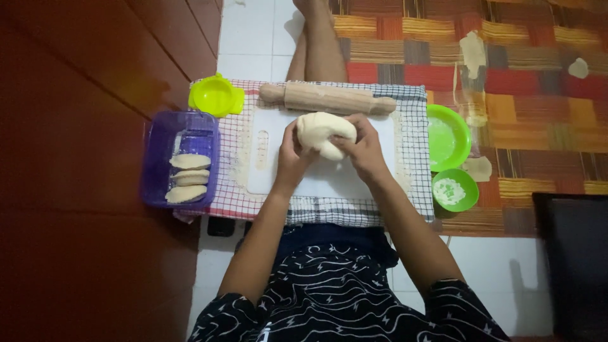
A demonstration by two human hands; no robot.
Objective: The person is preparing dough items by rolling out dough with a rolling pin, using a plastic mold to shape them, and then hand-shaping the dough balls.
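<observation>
I see both hands closed around one lump of dough (324, 132), held just above the middle of a white board (329, 180). My left hand (292, 152) grips its left side with the fingers curled over the front; my right hand (362, 147) clasps the right side, thumb on top. Neither hand is free, and I cannot tell whether the dough's underside touches the board.

The board lies on a checked cloth (231, 196) spread on the floor. Loose flour dusts the cloth along the board's left edge. A wooden rolling pin (328, 98) lies crosswise at the far edge of the board, just beyond the dough and apart from my hands.

To the left, a purple tub (158, 158) sits partly on the cloth and holds three folded dough pieces (188, 177) stacked in a row. Behind it, at the cloth's far left corner, is a yellow-green mould (216, 96), lying open.

To the right, a green plate (457, 136) overlaps the cloth's edge, and nearer me a small green bowl (470, 193) holds something white. Both sit against a patchwork mat (538, 82), where a few scraps of dough lie scattered. White floor tiles show near my knees.
</observation>
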